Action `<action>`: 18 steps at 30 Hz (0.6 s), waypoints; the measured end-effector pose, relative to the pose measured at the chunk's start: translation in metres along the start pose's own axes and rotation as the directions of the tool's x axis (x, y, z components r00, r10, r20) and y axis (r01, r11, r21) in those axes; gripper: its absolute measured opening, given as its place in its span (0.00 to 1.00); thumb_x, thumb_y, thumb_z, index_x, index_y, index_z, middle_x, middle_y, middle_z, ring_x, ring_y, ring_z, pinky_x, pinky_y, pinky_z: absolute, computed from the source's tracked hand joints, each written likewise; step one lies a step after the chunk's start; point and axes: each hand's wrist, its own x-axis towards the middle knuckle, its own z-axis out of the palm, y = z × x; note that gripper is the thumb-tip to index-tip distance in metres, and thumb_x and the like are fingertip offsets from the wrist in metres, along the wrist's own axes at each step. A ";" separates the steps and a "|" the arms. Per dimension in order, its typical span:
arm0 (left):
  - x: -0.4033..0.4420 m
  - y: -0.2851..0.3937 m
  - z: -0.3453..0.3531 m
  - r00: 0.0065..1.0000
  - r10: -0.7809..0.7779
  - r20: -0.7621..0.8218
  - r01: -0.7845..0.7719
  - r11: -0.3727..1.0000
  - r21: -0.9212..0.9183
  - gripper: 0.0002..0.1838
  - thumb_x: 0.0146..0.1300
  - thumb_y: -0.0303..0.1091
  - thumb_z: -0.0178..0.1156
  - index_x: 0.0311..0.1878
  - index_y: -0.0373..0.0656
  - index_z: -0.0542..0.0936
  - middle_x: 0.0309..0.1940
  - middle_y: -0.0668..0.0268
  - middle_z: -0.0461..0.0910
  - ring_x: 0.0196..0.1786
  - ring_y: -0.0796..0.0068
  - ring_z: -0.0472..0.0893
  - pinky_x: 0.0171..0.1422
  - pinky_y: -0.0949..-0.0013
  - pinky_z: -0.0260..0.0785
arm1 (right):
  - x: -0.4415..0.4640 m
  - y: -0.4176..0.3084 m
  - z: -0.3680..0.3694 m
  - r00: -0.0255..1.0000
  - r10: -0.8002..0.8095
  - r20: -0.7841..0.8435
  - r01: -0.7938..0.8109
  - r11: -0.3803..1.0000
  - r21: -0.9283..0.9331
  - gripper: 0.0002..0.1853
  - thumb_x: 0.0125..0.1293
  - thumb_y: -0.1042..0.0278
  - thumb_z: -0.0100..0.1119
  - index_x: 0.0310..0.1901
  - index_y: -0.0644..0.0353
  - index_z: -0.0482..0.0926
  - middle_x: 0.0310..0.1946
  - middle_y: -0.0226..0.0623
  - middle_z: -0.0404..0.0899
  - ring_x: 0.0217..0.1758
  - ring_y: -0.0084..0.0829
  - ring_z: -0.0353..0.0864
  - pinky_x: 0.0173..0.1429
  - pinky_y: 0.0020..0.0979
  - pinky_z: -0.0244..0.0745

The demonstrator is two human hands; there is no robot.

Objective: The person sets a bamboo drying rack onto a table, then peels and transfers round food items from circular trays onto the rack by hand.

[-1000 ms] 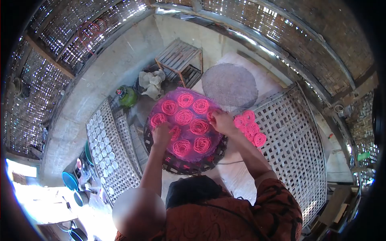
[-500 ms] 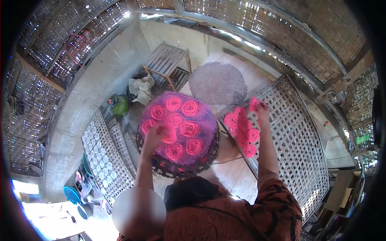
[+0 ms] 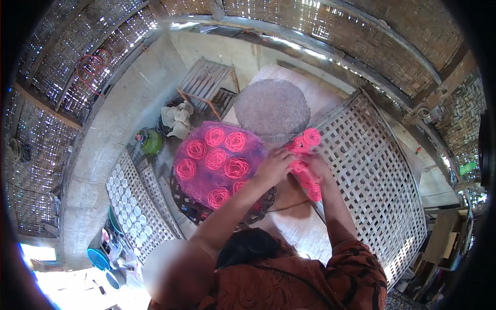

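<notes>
My left hand (image 3: pixel 276 164) is at the near edge of the bamboo rack, fingers closed against a heap of pink pieces (image 3: pixel 311 190); what they hold is hidden. Beside it, my right hand (image 3: pixel 315 166) is curled round a pink piece (image 3: pixel 304 158) on the same heap. Round pink lattice pieces (image 3: pixel 311 137) show beyond my hands. To the left, coiled pink strand nests (image 3: pixel 216 159) lie spaced out on a purple cloth (image 3: pixel 201 182) over a round woven basket (image 3: pixel 183 206). My left forearm hides part of the cloth and some nests.
A large woven bamboo rack (image 3: pixel 361 160) leans along the right. Behind the basket lie a round grey mat (image 3: pixel 272 108) and a slatted wooden stand (image 3: pixel 206 78). A green gas cylinder (image 3: pixel 150 141) and a rack of pale discs (image 3: pixel 135 181) are on the left.
My left hand has moved right, from over the purple cloth to the pink heap. My right hand has come down and in towards it. The view has shifted slightly.
</notes>
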 end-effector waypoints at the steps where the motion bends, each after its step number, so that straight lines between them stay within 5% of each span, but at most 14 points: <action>1: -0.004 -0.011 0.001 0.999 -0.047 0.027 0.048 0.998 -0.046 0.18 0.54 0.34 0.63 0.50 0.44 0.76 0.50 0.60 0.77 0.57 0.56 0.73 0.61 0.57 0.65 | 0.007 0.008 -0.027 0.986 -0.160 0.050 0.167 0.940 -0.296 0.09 0.62 0.76 0.56 0.42 0.68 0.80 0.31 0.35 0.81 0.32 0.22 0.77 0.37 0.26 0.74; 3: -0.013 -0.046 -0.003 0.945 -0.328 0.016 0.327 0.944 0.038 0.22 0.53 0.36 0.64 0.52 0.43 0.75 0.51 0.60 0.76 0.56 0.58 0.74 0.62 0.59 0.65 | 0.006 -0.004 -0.054 0.961 -0.254 -0.112 0.186 0.887 -0.423 0.11 0.62 0.77 0.55 0.45 0.67 0.79 0.34 0.34 0.81 0.34 0.22 0.78 0.39 0.26 0.75; 5: -0.026 -0.103 -0.010 0.756 -0.647 0.098 0.596 0.742 0.307 0.24 0.56 0.42 0.60 0.56 0.46 0.74 0.56 0.62 0.73 0.59 0.59 0.71 0.63 0.58 0.63 | 0.011 -0.008 -0.089 0.896 -0.355 -0.267 0.163 0.823 -0.545 0.13 0.62 0.78 0.54 0.49 0.66 0.78 0.38 0.33 0.81 0.37 0.22 0.78 0.41 0.26 0.75; 7: -0.045 -0.131 -0.020 0.778 -0.618 -0.116 0.567 0.610 0.553 0.22 0.58 0.42 0.57 0.56 0.46 0.74 0.55 0.61 0.73 0.58 0.58 0.72 0.62 0.54 0.64 | 0.039 0.011 -0.130 0.795 -0.580 -0.178 0.318 0.648 -0.692 0.14 0.61 0.77 0.56 0.49 0.64 0.79 0.34 0.32 0.81 0.34 0.22 0.77 0.40 0.26 0.74; 12: -0.042 -0.148 -0.024 0.699 -0.714 -0.045 0.629 0.583 0.514 0.21 0.57 0.40 0.60 0.54 0.47 0.74 0.54 0.62 0.74 0.57 0.57 0.72 0.60 0.50 0.64 | 0.040 0.008 -0.101 0.853 -0.481 -0.202 0.223 0.687 -0.691 0.14 0.57 0.77 0.55 0.46 0.67 0.79 0.33 0.39 0.83 0.32 0.28 0.79 0.41 0.29 0.73; 14: -0.041 -0.154 -0.020 0.674 -0.738 -0.038 0.643 0.561 0.521 0.21 0.57 0.40 0.62 0.53 0.47 0.75 0.53 0.63 0.74 0.56 0.57 0.72 0.60 0.50 0.64 | 0.040 0.010 -0.096 0.830 -0.528 -0.181 0.046 0.388 -0.920 0.15 0.56 0.76 0.56 0.47 0.64 0.79 0.31 0.44 0.82 0.31 0.35 0.80 0.41 0.30 0.73; 15: -0.041 -0.156 -0.019 0.661 -0.747 -0.065 0.673 0.553 0.490 0.18 0.56 0.39 0.63 0.50 0.49 0.77 0.53 0.64 0.74 0.56 0.57 0.72 0.59 0.50 0.64 | 0.042 0.014 -0.095 0.830 -0.528 -0.179 0.048 0.388 -0.920 0.15 0.56 0.76 0.56 0.47 0.64 0.79 0.31 0.44 0.82 0.31 0.35 0.80 0.41 0.30 0.73; 17: -0.043 -0.160 -0.019 0.646 -0.758 -0.094 0.705 0.544 0.456 0.16 0.55 0.38 0.63 0.48 0.50 0.79 0.53 0.65 0.75 0.56 0.57 0.72 0.59 0.50 0.64 | 0.043 0.025 -0.093 0.503 -0.851 0.148 0.185 -0.061 -0.981 0.17 0.55 0.77 0.57 0.48 0.63 0.78 0.33 0.48 0.81 0.32 0.40 0.80 0.40 0.32 0.75; 18: -0.041 -0.157 -0.026 0.618 -0.786 -0.040 0.727 0.550 0.411 0.13 0.54 0.38 0.64 0.43 0.51 0.80 0.51 0.66 0.75 0.57 0.58 0.71 0.58 0.51 0.64 | 0.038 0.025 -0.086 0.505 -0.850 0.150 0.183 -0.064 -0.981 0.17 0.55 0.77 0.57 0.48 0.63 0.78 0.33 0.48 0.81 0.32 0.40 0.80 0.40 0.32 0.75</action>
